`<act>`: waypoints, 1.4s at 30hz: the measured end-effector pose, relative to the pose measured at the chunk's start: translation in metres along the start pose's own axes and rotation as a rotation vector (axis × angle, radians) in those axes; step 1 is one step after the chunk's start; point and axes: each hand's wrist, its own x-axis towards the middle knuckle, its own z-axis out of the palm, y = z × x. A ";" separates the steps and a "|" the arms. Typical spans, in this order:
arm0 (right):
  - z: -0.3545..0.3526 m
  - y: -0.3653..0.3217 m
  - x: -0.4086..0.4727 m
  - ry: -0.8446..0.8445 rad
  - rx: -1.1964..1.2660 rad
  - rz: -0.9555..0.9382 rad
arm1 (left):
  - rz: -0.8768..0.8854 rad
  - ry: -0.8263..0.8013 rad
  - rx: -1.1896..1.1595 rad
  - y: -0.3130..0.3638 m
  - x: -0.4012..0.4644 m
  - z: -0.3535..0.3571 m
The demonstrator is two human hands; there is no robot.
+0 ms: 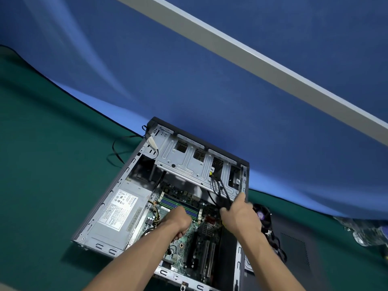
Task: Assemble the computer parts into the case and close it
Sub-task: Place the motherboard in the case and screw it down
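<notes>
- Head view: the open case (117,208) lies on its side on the green mat (42,164), its long axis running from 7 o'clock up to 1 o'clock.
- The right hand (239,215) sits at the case's 3 o'clock edge, fingers curled round the black cables (218,185) that hang from the drive cage (189,160); those cables lead away toward 11 o'clock from the fingers.
- The left hand (178,222) is fisted over the motherboard (189,244), just below the memory slots (180,204); I cannot tell whether it holds anything.
- The right hand is the nearer one to the cable run, so routing likely falls to it.
- A fan (262,215) lies outside the case at 3 o'clock, partly hidden by the right wrist; the cable ends and their sockets are covered.
</notes>
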 end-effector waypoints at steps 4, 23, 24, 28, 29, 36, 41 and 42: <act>0.002 -0.008 -0.002 -0.009 0.000 -0.019 | 0.002 -0.004 0.008 -0.001 -0.002 -0.001; -0.003 0.012 -0.001 0.069 -0.282 -0.127 | 0.007 -0.014 0.031 -0.002 -0.006 0.001; -0.003 0.008 -0.002 0.028 -0.215 -0.108 | 0.010 -0.013 0.031 -0.002 -0.006 0.001; 0.002 -0.002 -0.003 0.019 -0.150 -0.075 | 0.018 -0.016 0.024 -0.003 -0.004 0.002; 0.004 -0.001 -0.003 0.061 -0.168 -0.067 | 0.016 -0.018 0.018 -0.003 -0.003 0.002; -0.003 0.016 0.002 0.085 -0.023 -0.135 | 0.017 0.002 0.015 -0.003 -0.004 0.000; 0.000 0.010 -0.001 0.065 -0.006 -0.106 | 0.019 -0.011 -0.002 -0.004 -0.002 0.000; -0.001 0.006 -0.001 0.032 0.028 -0.102 | 0.022 -0.005 0.006 -0.003 -0.003 0.000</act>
